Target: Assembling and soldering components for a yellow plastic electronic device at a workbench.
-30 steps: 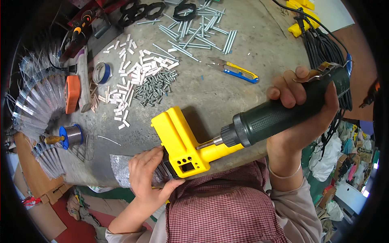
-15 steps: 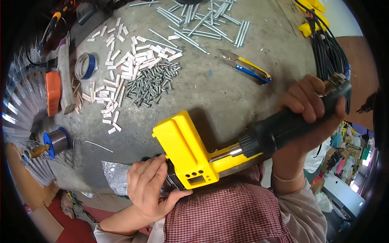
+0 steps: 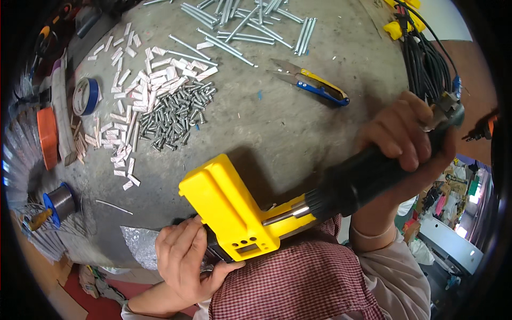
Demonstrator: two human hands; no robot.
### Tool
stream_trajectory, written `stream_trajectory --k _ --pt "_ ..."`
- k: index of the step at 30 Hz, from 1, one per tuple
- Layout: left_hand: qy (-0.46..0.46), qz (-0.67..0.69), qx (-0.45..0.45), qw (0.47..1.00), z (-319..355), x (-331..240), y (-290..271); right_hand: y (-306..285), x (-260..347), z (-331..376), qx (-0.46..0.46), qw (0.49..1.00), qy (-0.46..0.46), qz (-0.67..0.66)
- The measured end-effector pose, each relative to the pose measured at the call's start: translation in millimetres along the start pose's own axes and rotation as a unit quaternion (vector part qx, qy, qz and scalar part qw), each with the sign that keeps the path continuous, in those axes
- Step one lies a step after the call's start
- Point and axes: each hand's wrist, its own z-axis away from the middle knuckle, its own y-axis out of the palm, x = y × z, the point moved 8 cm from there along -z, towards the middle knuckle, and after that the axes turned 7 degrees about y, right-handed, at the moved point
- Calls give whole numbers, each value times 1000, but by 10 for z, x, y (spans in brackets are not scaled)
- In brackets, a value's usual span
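Note:
My left hand (image 3: 181, 258) grips the lower left end of a yellow plastic housing (image 3: 226, 205), fingers and thumb around a black part (image 3: 216, 248) fixed to it. The housing lies tilted at the table's near edge, against my apron. In my right hand (image 3: 408, 133) is a black power screwdriver (image 3: 354, 178), fingers wrapped round its rear. Its metal bit (image 3: 277, 217) slants down left, the tip at the inner corner of the housing. A small metal piece (image 3: 273, 207) shows beside the bit; I cannot tell whether it is a screw.
Short screws (image 3: 176, 114) lie piled beside small white-and-pink strips (image 3: 160, 80). Long bolts (image 3: 234, 45) are scattered behind, with thread snips (image 3: 312, 82) to their right. Blue tape (image 3: 87, 97), a solder wire spool (image 3: 60, 202) and a clear plastic bag (image 3: 140, 246) lie left. Black cables (image 3: 426, 64) hang far right.
The view has shifted, so the tabletop things appear further left. The housing and screwdriver appear lower and left together. Both hands keep their grips, and the bit stays at the housing.

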Motion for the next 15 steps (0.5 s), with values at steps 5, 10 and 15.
stream_trajectory --k 5,10,15 --pt "0 4 -61 998 -56 -25 -79 94 25 21 8 1000 -15 -8" --pt "1 46 -122 991 -18 41 -106 35 100 3 28 999 10 38" --pt "-35 85 -162 983 104 111 -95 -71 182 -101 -50 995 13 81"
